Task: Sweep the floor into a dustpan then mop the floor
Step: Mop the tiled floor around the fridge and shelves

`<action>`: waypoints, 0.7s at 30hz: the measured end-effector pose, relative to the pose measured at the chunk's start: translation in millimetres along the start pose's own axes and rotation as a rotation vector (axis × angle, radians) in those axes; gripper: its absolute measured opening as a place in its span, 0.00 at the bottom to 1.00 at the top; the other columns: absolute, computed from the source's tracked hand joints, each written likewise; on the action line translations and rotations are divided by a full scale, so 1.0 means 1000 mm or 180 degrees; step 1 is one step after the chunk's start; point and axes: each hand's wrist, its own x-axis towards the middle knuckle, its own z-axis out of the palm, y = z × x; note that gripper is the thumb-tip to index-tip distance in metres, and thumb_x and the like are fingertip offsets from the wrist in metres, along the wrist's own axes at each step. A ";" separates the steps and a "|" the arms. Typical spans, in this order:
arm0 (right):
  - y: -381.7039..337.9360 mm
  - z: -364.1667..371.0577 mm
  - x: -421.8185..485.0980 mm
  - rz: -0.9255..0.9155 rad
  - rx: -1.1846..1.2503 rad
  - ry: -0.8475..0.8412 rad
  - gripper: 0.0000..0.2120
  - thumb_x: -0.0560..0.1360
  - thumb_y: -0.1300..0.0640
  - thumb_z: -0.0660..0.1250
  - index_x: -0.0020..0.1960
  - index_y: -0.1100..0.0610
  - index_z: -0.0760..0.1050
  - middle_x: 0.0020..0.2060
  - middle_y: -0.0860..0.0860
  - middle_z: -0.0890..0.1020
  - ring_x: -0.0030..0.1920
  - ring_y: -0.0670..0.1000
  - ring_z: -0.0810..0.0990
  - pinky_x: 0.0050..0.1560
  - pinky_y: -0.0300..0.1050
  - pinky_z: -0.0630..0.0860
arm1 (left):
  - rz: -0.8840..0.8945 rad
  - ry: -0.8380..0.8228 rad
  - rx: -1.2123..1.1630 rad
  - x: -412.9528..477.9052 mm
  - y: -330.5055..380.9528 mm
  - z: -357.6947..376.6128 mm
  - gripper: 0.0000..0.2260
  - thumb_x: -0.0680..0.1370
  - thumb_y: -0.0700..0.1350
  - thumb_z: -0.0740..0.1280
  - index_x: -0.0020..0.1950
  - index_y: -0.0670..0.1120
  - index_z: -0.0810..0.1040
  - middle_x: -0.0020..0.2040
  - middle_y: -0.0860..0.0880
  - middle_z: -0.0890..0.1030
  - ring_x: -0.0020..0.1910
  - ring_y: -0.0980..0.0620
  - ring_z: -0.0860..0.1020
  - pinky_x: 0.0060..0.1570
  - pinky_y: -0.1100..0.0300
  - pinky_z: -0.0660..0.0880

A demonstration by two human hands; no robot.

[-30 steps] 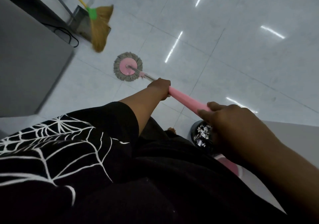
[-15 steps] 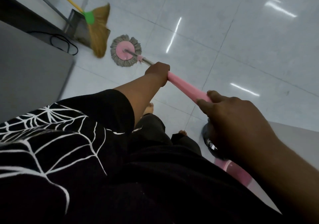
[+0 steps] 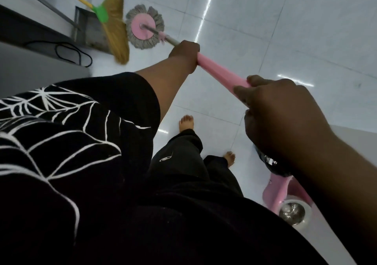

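Note:
I hold a mop by its pink handle (image 3: 220,71). My left hand (image 3: 185,53) grips the handle low down, where pink meets the metal rod. My right hand (image 3: 279,111) grips its upper end. The round mop head (image 3: 145,26), pink disc with grey strands, lies flat on the white tiled floor (image 3: 275,29), beside the straw broom (image 3: 116,31). The broom has a yellow stick and a green collar and leans over the grey metal dustpan (image 3: 89,30) by the wall.
A pink mop bucket (image 3: 283,195) with a steel spinner basket stands at my right. A dark bin with paper scraps (image 3: 269,162) sits partly behind my right hand. A black cable (image 3: 73,54) loops beside a grey cabinet at the left. My bare feet stand on the tiles.
The mop head has slid away from me, up to the broom and dustpan. I have stepped forward, and both hands keep their grip on the handle.

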 end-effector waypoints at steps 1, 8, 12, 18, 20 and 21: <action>-0.003 0.002 -0.002 -0.0037 0.0025 0.0022 0.19 0.72 0.62 0.64 0.62 0.56 0.76 0.53 0.55 0.80 0.34 0.55 0.71 0.33 0.42 0.59 | -0.0012 -0.0009 0.0020 -0.003 -0.002 0.002 0.16 0.74 0.34 0.63 0.61 0.44 0.75 0.58 0.41 0.77 0.55 0.42 0.78 0.49 0.52 0.76; -0.031 0.030 -0.055 -0.0268 0.0342 -0.0010 0.18 0.75 0.58 0.62 0.64 0.52 0.73 0.51 0.51 0.78 0.35 0.50 0.65 0.31 0.41 0.56 | 0.0100 -0.0134 0.0179 -0.053 -0.007 0.040 0.18 0.76 0.36 0.65 0.65 0.44 0.72 0.63 0.41 0.72 0.60 0.42 0.75 0.55 0.52 0.72; -0.032 0.054 -0.112 -0.0252 0.0319 -0.0004 0.18 0.74 0.59 0.63 0.63 0.51 0.74 0.54 0.52 0.80 0.38 0.53 0.74 0.31 0.40 0.60 | 0.0214 -0.0217 0.0430 -0.097 0.019 0.073 0.18 0.76 0.38 0.66 0.66 0.44 0.73 0.63 0.41 0.74 0.60 0.42 0.75 0.54 0.52 0.74; -0.022 0.101 -0.220 -0.0115 0.0483 -0.0117 0.19 0.72 0.60 0.64 0.62 0.51 0.77 0.51 0.53 0.82 0.44 0.54 0.81 0.43 0.46 0.78 | 0.0419 -0.0376 0.0401 -0.183 0.072 0.139 0.15 0.76 0.43 0.68 0.63 0.45 0.74 0.59 0.42 0.77 0.57 0.44 0.77 0.52 0.53 0.74; -0.024 0.116 -0.260 -0.0028 0.0574 -0.0223 0.19 0.72 0.61 0.65 0.62 0.52 0.77 0.52 0.53 0.82 0.46 0.55 0.81 0.46 0.50 0.79 | 0.0488 -0.0391 0.0350 -0.213 0.089 0.164 0.15 0.76 0.45 0.68 0.62 0.45 0.74 0.58 0.42 0.77 0.57 0.44 0.77 0.52 0.53 0.74; -0.026 0.121 -0.277 0.0011 0.0597 -0.0242 0.19 0.71 0.61 0.65 0.62 0.51 0.77 0.52 0.53 0.82 0.46 0.55 0.81 0.45 0.50 0.79 | 0.0519 -0.0403 0.0342 -0.227 0.095 0.175 0.15 0.76 0.46 0.68 0.62 0.46 0.74 0.58 0.43 0.77 0.56 0.44 0.77 0.52 0.53 0.74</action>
